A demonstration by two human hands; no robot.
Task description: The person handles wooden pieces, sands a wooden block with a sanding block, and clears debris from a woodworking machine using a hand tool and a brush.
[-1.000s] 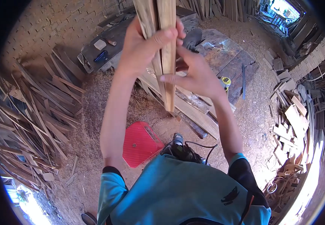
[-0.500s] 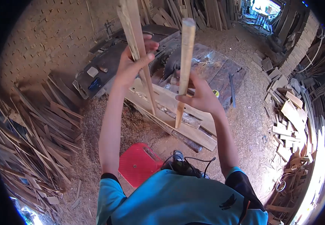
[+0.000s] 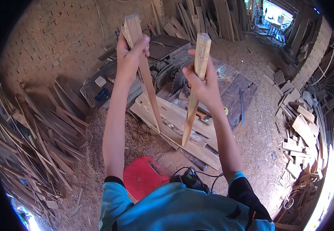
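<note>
The workshop has a brick wall (image 3: 55, 46) at the left, and its floor (image 3: 265, 127) is covered with sawdust and shavings. Along the far side many planks (image 3: 226, 21) lean upright. A pile of thin wooden strips (image 3: 39, 142) lies at the left, and a heap of offcuts (image 3: 303, 131) at the right. In the middle stands a dark saw table (image 3: 238, 82) with a round toothed blade (image 3: 179, 81).

The left hand (image 3: 128, 61) grasps a tapered wooden piece (image 3: 148, 92) near its wide upper end, with the thumb across its face. The right hand (image 3: 205, 82) is closed around a second tapered piece (image 3: 202, 50), below its square top. Both pieces are held nearly upright, well apart from each other, with the narrow ends down. These ends appear over the flat boards (image 3: 201, 154) in front of the table; whether they touch them, I cannot tell.

A dark bar (image 3: 241, 106) lies on the right part of the table. A red stool (image 3: 142, 177) is near the person's body, partly hidden by the blue shirt (image 3: 155, 211).
</note>
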